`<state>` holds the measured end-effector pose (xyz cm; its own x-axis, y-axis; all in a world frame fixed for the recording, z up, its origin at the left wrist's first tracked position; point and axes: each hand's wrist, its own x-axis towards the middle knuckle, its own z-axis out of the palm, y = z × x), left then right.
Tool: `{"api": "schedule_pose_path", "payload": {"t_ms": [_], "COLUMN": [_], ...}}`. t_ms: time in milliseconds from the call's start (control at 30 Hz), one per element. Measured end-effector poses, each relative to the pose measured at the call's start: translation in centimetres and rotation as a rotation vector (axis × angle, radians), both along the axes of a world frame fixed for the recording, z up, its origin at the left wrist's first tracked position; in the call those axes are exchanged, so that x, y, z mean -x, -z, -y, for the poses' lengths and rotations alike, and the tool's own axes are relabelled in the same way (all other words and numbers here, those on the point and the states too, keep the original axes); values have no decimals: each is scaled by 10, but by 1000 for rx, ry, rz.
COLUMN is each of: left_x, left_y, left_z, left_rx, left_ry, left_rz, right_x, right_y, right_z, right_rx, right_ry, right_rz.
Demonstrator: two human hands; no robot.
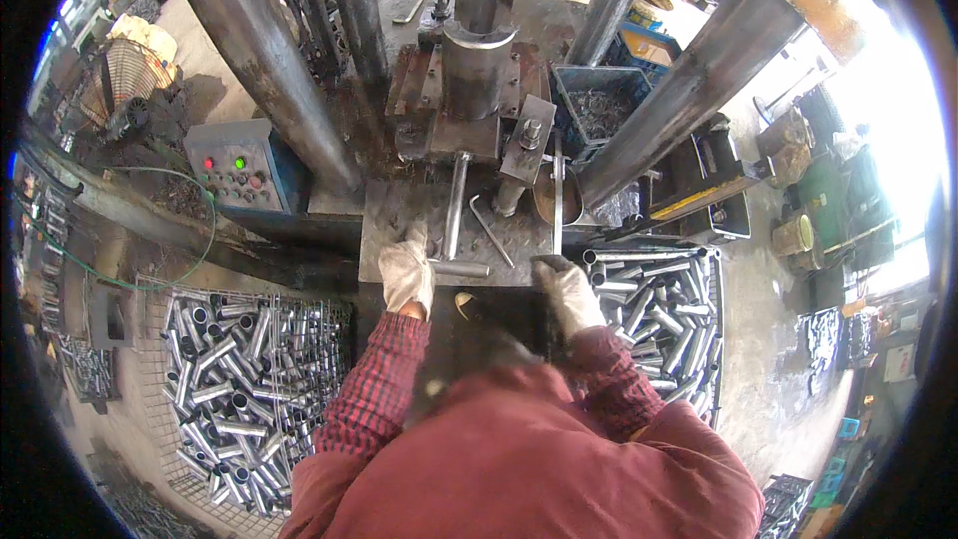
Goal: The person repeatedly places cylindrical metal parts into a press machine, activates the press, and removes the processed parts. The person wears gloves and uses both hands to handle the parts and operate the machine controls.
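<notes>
My left hand (406, 277), in a pale work glove, is at the near left of the steel plate (399, 215). Its fingers close on the left end of a short metal tube (463, 269), which points right along the plate's front edge. My right hand (569, 294), in a glove with darkened fingertips, is at the plate's near right corner, beside the lower end of a thin flat bar (558, 225). Its fingertips are too dark to show a grip. Between the hands lie a hex key (491, 232) and a round rod (457, 205) pointing toward the press fixture (472, 75).
Wire baskets full of cut metal tubes stand at left (225, 389) and right (664, 309). Thick press columns (264, 60) rise around the fixture. A control box (244, 168) with lit buttons is at left. A blue crate (599, 105) of metal scraps sits behind right.
</notes>
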<state>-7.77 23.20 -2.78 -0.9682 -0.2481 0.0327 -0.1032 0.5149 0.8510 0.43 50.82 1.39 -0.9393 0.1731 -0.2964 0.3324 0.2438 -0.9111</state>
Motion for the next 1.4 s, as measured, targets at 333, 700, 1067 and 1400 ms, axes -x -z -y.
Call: {"api": "schedule_pose_path", "payload": {"t_ms": [333,700,1067,1400], "left_x": [-1,-7,8,-4], "left_y": [-30,-38,-31,-40], "left_z": [-8,-5,-16,-2], "left_rx": [-246,-152,-599,297], "left_ry": [-122,-31,-167,142], "left_rz": [-92,-19,59,-180], "right_x": [29,51,60,67], "right_y": [-26,-37,25,25], "right_z": [72,112,111,103], "right_rx": [-51,-263,-519,-66], "right_ry": [-222,-292,-322,-221], "right_rz": [68,137,-236,46]}}
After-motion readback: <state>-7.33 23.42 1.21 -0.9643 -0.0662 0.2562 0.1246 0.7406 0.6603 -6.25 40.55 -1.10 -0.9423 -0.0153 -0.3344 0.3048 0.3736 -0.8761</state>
